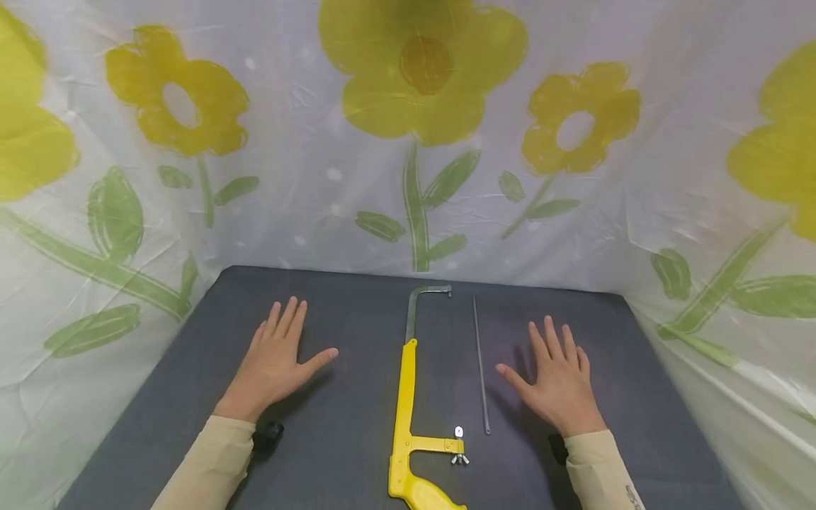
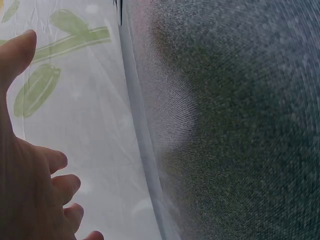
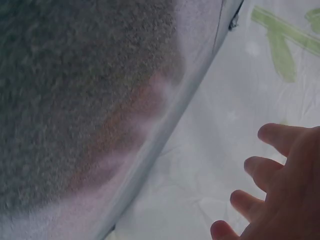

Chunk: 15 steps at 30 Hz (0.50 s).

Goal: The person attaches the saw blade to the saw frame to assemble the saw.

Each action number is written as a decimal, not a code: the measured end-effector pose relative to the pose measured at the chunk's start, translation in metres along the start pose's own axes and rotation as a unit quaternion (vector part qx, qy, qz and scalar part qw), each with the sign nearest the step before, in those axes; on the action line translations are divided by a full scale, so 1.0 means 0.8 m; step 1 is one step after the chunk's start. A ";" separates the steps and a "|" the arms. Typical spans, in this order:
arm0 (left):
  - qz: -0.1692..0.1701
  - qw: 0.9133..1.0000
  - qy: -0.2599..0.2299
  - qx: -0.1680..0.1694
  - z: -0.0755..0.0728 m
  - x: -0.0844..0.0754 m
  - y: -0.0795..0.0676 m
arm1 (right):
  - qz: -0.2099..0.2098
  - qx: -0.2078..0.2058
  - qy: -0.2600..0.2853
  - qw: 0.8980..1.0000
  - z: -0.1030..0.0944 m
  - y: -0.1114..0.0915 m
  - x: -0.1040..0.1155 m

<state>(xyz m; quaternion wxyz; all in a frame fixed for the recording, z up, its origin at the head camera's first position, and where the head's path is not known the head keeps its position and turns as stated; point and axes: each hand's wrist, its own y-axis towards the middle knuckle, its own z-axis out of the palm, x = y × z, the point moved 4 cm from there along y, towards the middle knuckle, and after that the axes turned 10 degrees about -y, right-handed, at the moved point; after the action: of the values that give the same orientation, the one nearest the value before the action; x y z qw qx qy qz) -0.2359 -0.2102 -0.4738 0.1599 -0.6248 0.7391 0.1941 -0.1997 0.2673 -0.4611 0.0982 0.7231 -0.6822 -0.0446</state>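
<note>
A yellow hacksaw frame lies on the dark table between the hands, its handle toward the front and its metal bow end at the back. A wing nut sits at the end of its short yellow arm. Just right of the frame lies a thin grey hacksaw blade, detached. To the left, my left hand hovers palm down with fingers straight and thumb spread, holding nothing. My right hand is held likewise, its thumb nearest the blade. Each wrist view shows fingers with nothing between them.
The dark grey table reaches back to a white curtain printed with yellow flowers, which also hangs along both sides. A dark wrist camera shows under the left sleeve, another by the right sleeve.
</note>
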 end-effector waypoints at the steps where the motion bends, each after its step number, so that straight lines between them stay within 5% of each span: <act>1: 0.001 1.000 -0.001 0.000 0.000 0.001 0.000 | 0.000 0.000 -0.001 1.000 0.001 0.000 0.001; 15: -0.001 1.000 -0.017 -0.010 -0.002 -0.005 -0.007 | -0.003 0.010 -0.003 1.000 0.010 -0.001 0.015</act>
<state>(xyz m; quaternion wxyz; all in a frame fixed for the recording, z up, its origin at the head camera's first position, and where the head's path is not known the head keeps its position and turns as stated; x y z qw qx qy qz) -0.2299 -0.2086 -0.4711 0.1662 -0.6237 0.7338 0.2120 -0.2001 0.2546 -0.4685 0.0889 0.7261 -0.6807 -0.0401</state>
